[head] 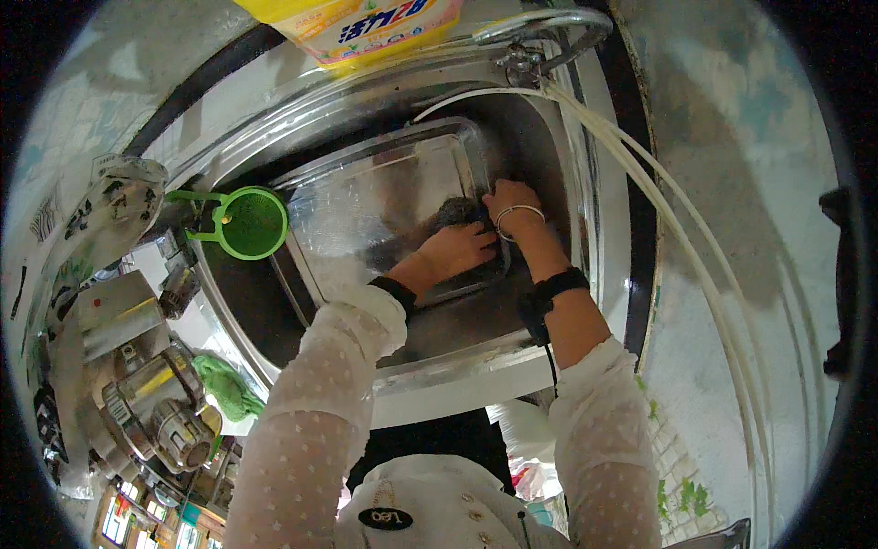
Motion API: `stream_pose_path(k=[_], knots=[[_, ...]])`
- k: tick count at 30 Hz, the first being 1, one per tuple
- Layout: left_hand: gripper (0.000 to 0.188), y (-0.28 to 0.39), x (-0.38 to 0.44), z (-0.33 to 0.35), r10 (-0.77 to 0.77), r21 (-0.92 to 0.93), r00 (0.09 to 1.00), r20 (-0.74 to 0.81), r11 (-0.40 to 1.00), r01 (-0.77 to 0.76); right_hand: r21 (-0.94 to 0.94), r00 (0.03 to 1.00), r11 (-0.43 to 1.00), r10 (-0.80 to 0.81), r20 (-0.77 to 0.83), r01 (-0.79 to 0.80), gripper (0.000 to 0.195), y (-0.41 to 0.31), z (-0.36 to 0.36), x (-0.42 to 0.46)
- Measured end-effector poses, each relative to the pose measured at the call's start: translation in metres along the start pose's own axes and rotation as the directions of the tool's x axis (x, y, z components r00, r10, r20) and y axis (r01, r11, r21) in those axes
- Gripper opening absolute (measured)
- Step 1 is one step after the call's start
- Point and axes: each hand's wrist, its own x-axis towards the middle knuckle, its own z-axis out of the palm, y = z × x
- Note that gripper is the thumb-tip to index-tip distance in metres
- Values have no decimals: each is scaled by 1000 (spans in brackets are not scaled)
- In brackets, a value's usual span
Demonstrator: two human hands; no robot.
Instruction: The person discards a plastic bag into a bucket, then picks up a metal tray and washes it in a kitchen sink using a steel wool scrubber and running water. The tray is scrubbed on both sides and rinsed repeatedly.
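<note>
A rectangular metal tray [357, 199] lies tilted in the stainless steel sink [425, 364], its surface wet-looking and reflective. My left hand [453, 252] rests over the tray's right part, fingers pointing right, beside a dark, mesh-like scouring pad [456, 211]; whether the fingers grip the pad cannot be told. At the tray's right edge is my right hand [516, 206], with a bracelet on its wrist and the fingers bent against the rim. Both forearms wear black bands. The tray's underside is hidden.
A green strainer [255, 223] hangs at the sink's left side. The faucet [525, 62] and pale hoses [638, 165] stand at the back right. Behind the sink is a yellow detergent bag [370, 31]. Metal pots [154, 391] and a green cloth [226, 388] are at left.
</note>
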Motion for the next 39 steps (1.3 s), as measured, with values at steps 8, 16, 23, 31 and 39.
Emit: stream_pose_path(k=[8, 16, 23, 31, 39], knots=[[25, -68, 23, -50, -451, 60, 783, -428, 851, 523, 2, 998, 1000, 3, -60, -2, 35, 10, 9, 8], [33, -82, -105, -47, -582, 74, 657, -479, 719, 691, 28, 999, 999, -23, -24, 23, 37, 0, 6, -1], [33, -61, -113, -37, -710, -86, 376, -595, 521, 849, -42, 997, 996, -79, 8, 79, 51, -2, 5, -7], [28, -35, 58, -38, -705, -469, 188, -684, 622, 627, 418, 992, 900, 103, 72, -124, 82, 18, 13, 3], [24, 14, -11, 1, -362, -252, 931, -35, 905, 343, 721, 940, 603, 220, 259, -340, 91, 20, 10, 3]])
